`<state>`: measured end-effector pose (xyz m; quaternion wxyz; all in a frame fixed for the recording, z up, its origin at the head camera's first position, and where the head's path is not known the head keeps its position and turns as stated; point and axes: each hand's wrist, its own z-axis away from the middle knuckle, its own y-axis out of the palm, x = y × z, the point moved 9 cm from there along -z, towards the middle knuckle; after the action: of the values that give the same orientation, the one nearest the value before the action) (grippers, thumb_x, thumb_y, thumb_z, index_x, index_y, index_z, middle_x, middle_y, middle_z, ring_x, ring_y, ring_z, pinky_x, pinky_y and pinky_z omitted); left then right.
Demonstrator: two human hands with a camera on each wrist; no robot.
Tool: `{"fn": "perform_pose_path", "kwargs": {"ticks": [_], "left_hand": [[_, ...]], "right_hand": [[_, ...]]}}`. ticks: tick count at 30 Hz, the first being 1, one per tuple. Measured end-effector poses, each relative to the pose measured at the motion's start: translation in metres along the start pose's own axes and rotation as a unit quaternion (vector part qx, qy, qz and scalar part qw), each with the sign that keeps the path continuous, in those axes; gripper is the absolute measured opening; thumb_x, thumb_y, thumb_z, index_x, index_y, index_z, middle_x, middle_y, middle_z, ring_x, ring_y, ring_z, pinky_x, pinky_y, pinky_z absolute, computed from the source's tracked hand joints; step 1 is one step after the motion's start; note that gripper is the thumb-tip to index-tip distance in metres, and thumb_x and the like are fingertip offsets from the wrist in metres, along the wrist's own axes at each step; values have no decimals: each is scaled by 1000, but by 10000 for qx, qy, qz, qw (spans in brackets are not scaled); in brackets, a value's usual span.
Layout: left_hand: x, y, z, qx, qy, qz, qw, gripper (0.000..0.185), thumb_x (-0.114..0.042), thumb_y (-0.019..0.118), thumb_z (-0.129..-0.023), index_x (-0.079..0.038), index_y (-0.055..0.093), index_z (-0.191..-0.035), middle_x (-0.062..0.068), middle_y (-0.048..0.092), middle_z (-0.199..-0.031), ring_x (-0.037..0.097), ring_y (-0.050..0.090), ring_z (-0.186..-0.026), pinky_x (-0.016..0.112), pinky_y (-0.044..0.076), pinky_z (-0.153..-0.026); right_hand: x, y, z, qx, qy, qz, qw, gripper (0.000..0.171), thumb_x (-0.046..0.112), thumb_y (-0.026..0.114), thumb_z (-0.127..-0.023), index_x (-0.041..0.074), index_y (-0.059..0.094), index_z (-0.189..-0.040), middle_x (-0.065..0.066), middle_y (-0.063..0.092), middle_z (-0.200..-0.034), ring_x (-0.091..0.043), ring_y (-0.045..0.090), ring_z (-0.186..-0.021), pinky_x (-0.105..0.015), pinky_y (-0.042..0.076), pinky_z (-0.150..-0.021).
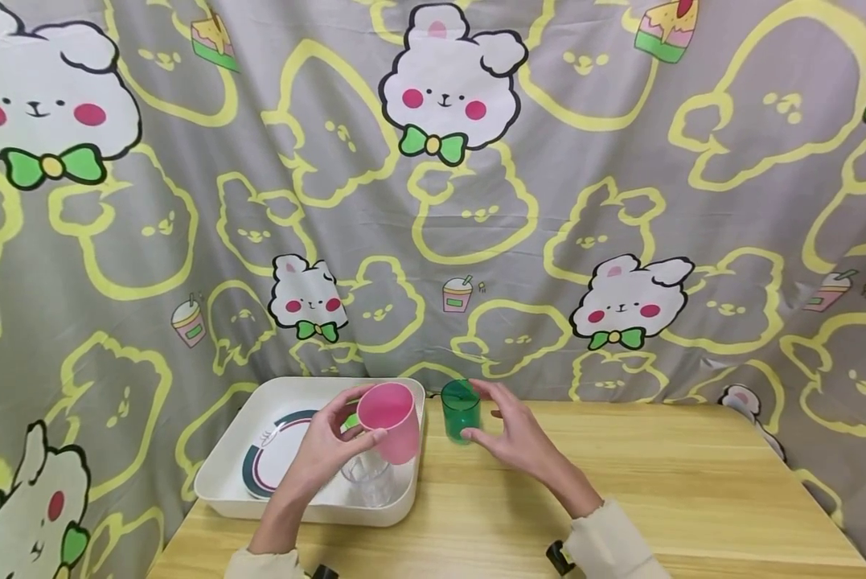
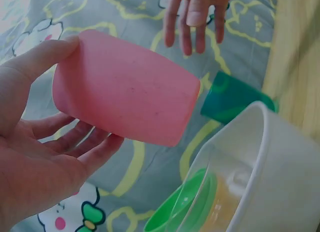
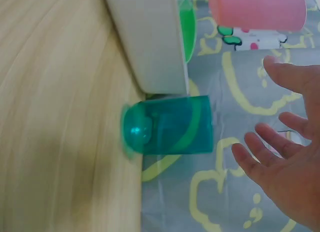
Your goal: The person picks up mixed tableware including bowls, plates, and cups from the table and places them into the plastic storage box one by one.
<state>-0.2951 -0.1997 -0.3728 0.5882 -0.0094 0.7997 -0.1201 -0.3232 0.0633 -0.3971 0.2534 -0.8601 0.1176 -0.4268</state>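
Left hand grips a pink cup, thumb on one side and fingers curled round the other, holding it tilted above the white tray. Right hand is spread, fingers relaxed and apart, just beside a green cup but not closed on it; the wrist view shows a gap between fingers and cup. The green cup stands upright on the wooden table, close against the tray's right wall. Inside the tray: a clear glass under the pink cup, a striped plate, and a green dish. A bunny-print cloth hangs behind.
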Motion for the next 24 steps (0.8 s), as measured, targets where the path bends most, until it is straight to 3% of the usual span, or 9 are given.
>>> {"fn": "perform_pose_path", "kwargs": {"ticks": [5, 11, 15, 24], "left_hand": [[5, -19, 6, -326, -150, -356, 9987, 65, -7, 83, -85, -5, 54, -143, 15, 58, -137, 34, 56, -123, 26, 54, -98], [12, -32, 13, -585, -404, -704, 9950, 70, -10, 85, -84, -5, 51, -146, 13, 59, -137, 25, 58, -117, 19, 53, -96], [16, -35, 15, -609, -413, -751, 9945, 73, -9, 85, -83, -3, 50, -147, 16, 60, -133, 26, 57, -115, 23, 53, -98], [31, -36, 23, -574, -534, -736, 9942, 73, -2, 86, -80, 3, 51, -144, 21, 58, -137, 37, 53, -128, 39, 48, -106]], "right_hand": [[-15, 2, -2, -132, 82, 11, 9999, 79, 18, 87, -84, 2, 46, -150, -18, 53, -141, -42, 54, -126, -60, 55, -94], [-37, 7, -4, -226, 450, -136, 9986, 87, 17, 88, -82, 0, 41, -153, -19, 50, -145, -39, 53, -127, -61, 53, -97], [-52, 13, -6, -260, 625, -255, 9974, 92, 15, 89, -81, -2, 36, -155, -22, 47, -148, -43, 51, -129, -62, 53, -98], [-72, 30, -9, -97, 826, -503, 9953, 96, 19, 88, -82, -5, 32, -156, -30, 40, -152, -51, 46, -132, -66, 49, -100]]}}
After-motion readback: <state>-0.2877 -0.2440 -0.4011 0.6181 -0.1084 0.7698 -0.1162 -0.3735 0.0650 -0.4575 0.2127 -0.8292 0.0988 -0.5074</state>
